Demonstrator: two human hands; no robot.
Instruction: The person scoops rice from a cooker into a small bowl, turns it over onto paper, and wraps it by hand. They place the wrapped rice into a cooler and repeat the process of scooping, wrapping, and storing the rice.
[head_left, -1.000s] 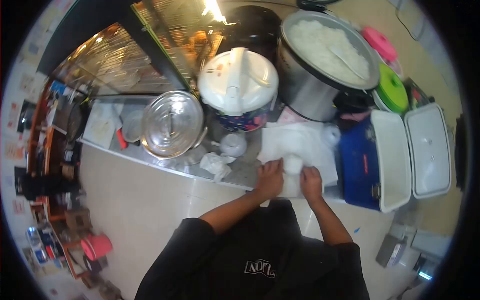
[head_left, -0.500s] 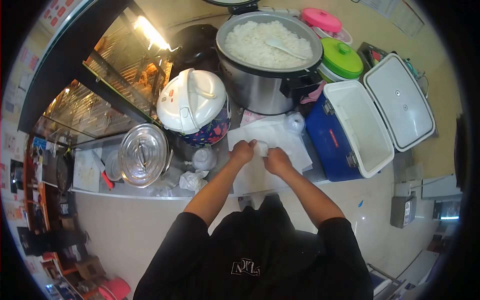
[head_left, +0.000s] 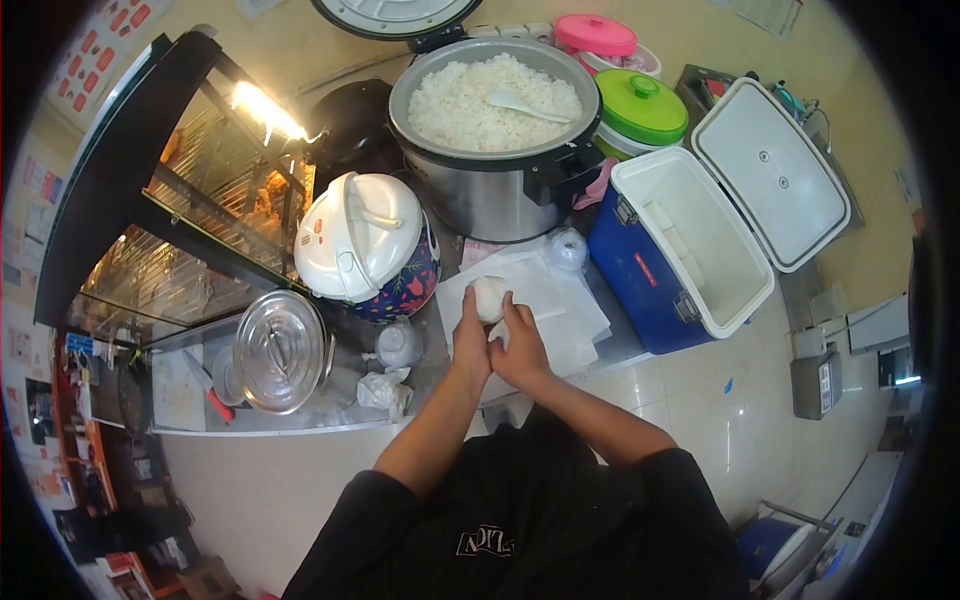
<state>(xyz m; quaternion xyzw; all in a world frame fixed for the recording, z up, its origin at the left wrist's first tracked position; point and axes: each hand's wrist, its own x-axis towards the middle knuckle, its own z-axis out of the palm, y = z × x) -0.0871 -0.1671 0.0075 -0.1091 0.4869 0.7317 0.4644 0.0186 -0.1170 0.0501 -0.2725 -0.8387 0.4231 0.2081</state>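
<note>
A small white wrapped bundle (head_left: 490, 297) sits between both my hands, above a stack of white paper sheets (head_left: 558, 300) on the counter. My left hand (head_left: 468, 338) grips its left side, and my right hand (head_left: 520, 340) presses against its lower right. Behind the sheets stands a big steel rice cooker (head_left: 490, 195), lid open, full of white rice (head_left: 480, 95) with a white paddle (head_left: 520, 102) in it.
A white-lidded floral cooker (head_left: 365, 240) stands left of the sheets, a steel lid (head_left: 280, 350) further left. A blue cooler (head_left: 665, 260) with open white lid (head_left: 770, 180) is to the right. Green (head_left: 640, 105) and pink (head_left: 595, 35) lidded pots sit behind. A glass display case (head_left: 190, 190) is at left.
The camera view shifted, so everything appears lower and more to the left. My hands came together and lifted the white bundle off the paper; the right hand now rests against the left.
</note>
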